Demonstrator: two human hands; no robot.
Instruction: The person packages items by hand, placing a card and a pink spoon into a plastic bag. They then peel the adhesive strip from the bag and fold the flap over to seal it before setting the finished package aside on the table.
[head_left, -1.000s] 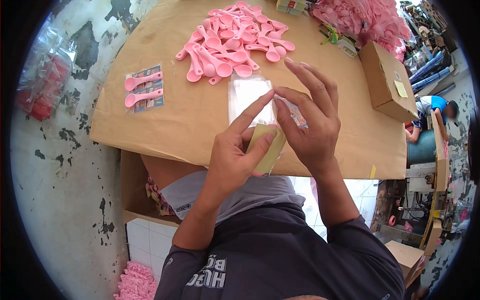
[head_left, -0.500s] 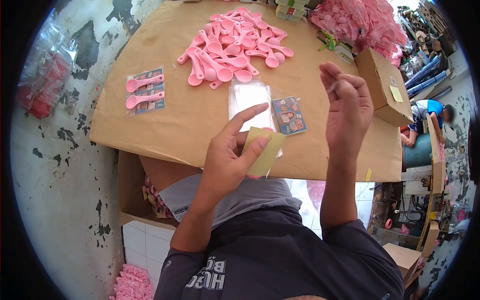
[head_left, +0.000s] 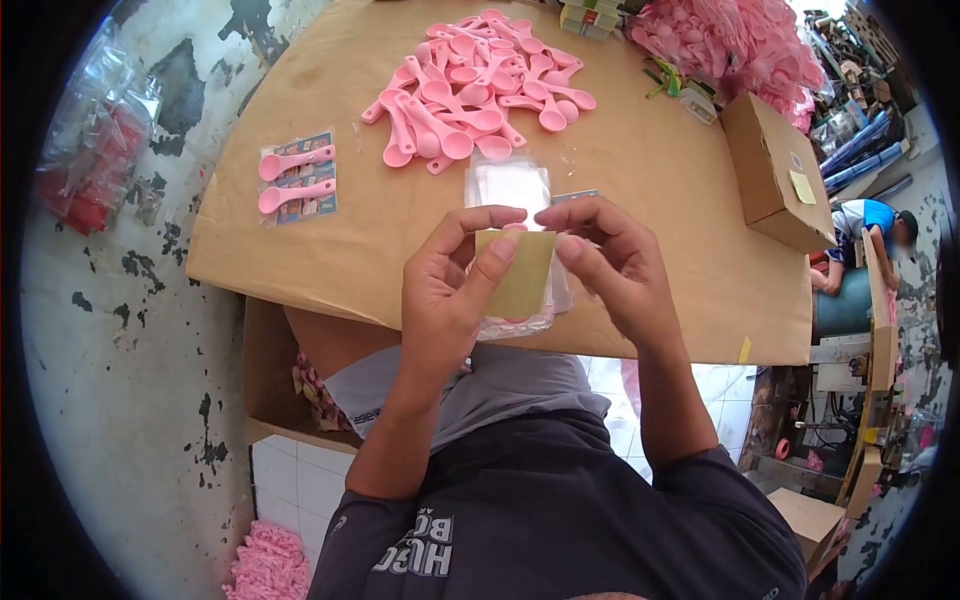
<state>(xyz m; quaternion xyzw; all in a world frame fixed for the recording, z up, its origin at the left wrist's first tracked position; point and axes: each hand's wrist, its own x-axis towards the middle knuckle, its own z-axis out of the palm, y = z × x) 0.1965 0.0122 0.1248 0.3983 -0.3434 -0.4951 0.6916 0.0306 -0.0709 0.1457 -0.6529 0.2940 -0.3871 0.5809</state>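
Note:
My left hand (head_left: 445,275) is closed on a plain yellow-green card (head_left: 522,280), thumb across its near face. Bits of pink spoon show at the card's top and bottom edges, mostly hidden behind it. Crinkled clear plastic (head_left: 535,325) hangs below the card. At the card's upper right corner, my right hand (head_left: 622,265) has curled fingers with thumb and index near the edge; what they pinch is hidden. Beyond the hands lies a stack of clear plastic bags (head_left: 508,183). A blue printed card (head_left: 577,194) is mostly covered by my right hand.
Pink measuring spoons (head_left: 465,85) are heaped at the table's far side. Two spoons lie on a bagged printed card (head_left: 305,205) at left. A cardboard box (head_left: 770,175) and a large pink bagged pile (head_left: 725,50) stand at right. Another person (head_left: 860,225) is further right.
My right hand has come down and left from its raised position to the card's edge. My left hand has turned the card more upright, and clear plastic now shows below it.

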